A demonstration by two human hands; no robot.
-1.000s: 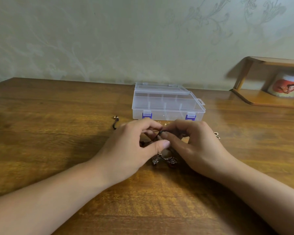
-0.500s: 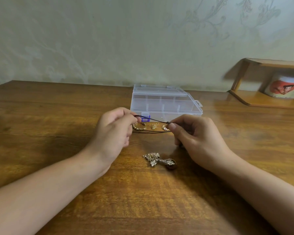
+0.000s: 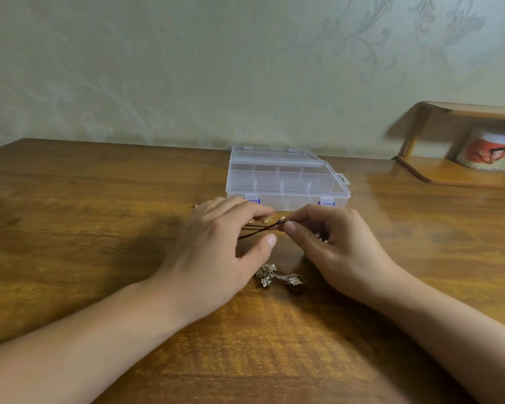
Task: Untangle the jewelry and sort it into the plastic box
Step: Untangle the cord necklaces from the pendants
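Head view: right hand (image 3: 333, 243) pinching cord (image 3: 260, 230)

The worktop (image 3: 99, 228) is varnished wood with a strong grain and a soft gloss that catches the light. The plastic box (image 3: 286, 179) is clear, smooth plastic with blue plastic clasps. The cord (image 3: 257, 230) looks dark, matt and thin, like leather or waxed string. The pendant cluster (image 3: 270, 275) is shiny, finely worked pale metal, and the small pieces (image 3: 268, 219) are gold-toned metal. The shelf (image 3: 461, 173) is glossy wood; the wall (image 3: 187, 68) has matt, embossed paper.
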